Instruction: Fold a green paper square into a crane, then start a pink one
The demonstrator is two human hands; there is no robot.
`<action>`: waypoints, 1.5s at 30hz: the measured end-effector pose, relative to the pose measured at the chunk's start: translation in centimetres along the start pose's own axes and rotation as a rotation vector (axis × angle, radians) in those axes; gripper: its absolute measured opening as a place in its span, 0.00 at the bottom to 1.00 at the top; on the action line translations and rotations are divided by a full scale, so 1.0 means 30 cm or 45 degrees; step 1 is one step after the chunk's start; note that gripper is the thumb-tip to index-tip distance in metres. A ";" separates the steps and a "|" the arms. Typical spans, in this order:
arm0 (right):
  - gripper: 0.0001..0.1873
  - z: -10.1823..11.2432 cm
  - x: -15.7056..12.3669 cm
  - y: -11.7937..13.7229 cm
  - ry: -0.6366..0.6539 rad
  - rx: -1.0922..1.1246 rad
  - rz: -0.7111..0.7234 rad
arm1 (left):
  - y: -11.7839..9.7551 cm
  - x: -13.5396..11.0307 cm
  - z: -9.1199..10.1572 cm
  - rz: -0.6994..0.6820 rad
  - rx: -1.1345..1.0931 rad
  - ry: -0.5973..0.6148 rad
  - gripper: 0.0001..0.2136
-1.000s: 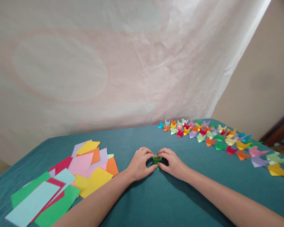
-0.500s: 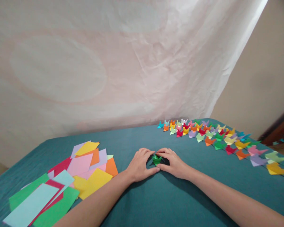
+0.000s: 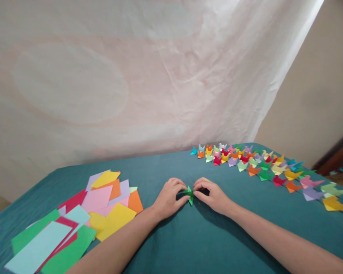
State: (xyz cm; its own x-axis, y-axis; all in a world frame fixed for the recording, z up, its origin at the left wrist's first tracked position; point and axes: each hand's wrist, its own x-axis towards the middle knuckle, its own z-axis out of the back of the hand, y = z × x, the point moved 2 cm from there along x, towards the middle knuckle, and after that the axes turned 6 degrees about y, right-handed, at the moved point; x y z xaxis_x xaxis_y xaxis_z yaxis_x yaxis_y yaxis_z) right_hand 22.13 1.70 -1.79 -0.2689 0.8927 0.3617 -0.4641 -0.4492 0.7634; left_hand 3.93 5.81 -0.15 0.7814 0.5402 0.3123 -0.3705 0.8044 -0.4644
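Note:
A small green origami bird (image 3: 190, 195) is between my two hands, just above or on the green-blue cloth in the middle. My left hand (image 3: 170, 197) is closed in a pinch, thumb and fingertips on the bird's left side. From the right, my right hand (image 3: 212, 196) pinches its other side with thumb and forefinger. The bird's two ends point up and down in the view. Fingertips cover its left and right edges.
Loose coloured paper sheets (image 3: 114, 220) lie overlapping at the left. Rows of finished origami birds (image 3: 254, 170) stand along the table's right side and back. A pale sheet (image 3: 148, 83) hangs behind the cloth-covered table (image 3: 160, 247).
The green bird has turned so that its points face up and down. My right hand's fingers have drawn together onto its right side; my left hand has barely moved.

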 end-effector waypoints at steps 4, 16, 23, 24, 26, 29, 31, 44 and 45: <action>0.07 -0.003 0.006 0.005 0.023 -0.023 -0.032 | 0.002 0.013 -0.021 0.040 0.010 -0.005 0.06; 0.06 -0.017 0.003 0.005 0.112 -0.174 -0.002 | 0.014 0.020 -0.027 0.088 -0.014 0.035 0.03; 0.06 -0.020 0.009 0.000 0.110 -0.166 0.025 | 0.020 0.021 -0.023 0.141 -0.106 0.026 0.03; 0.07 -0.017 0.010 0.000 0.089 -0.134 0.016 | 0.022 0.020 -0.020 0.156 -0.145 -0.003 0.05; 0.08 -0.009 0.011 -0.001 0.036 -0.075 -0.019 | 0.027 0.015 -0.011 0.205 -0.233 -0.067 0.10; 0.09 0.001 0.011 -0.005 -0.016 -0.031 -0.071 | 0.033 0.008 -0.006 0.249 -0.282 -0.101 0.10; 0.09 0.002 0.009 -0.004 -0.001 -0.012 -0.070 | 0.033 0.007 -0.010 0.231 -0.254 -0.061 0.06; 0.06 -0.015 0.008 0.017 0.085 0.033 -0.030 | 0.030 0.009 -0.026 0.204 -0.423 0.040 0.07; 0.06 -0.014 0.008 0.017 0.081 0.034 -0.035 | 0.030 0.009 -0.024 0.211 -0.439 0.035 0.07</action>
State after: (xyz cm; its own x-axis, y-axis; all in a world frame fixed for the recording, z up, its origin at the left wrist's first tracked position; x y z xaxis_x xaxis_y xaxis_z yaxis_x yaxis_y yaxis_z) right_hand 21.47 1.67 -1.55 -0.3096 0.9002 0.3063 -0.4497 -0.4224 0.7870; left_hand 4.16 6.50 -1.09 0.7400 0.6455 0.1889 -0.3061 0.5734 -0.7600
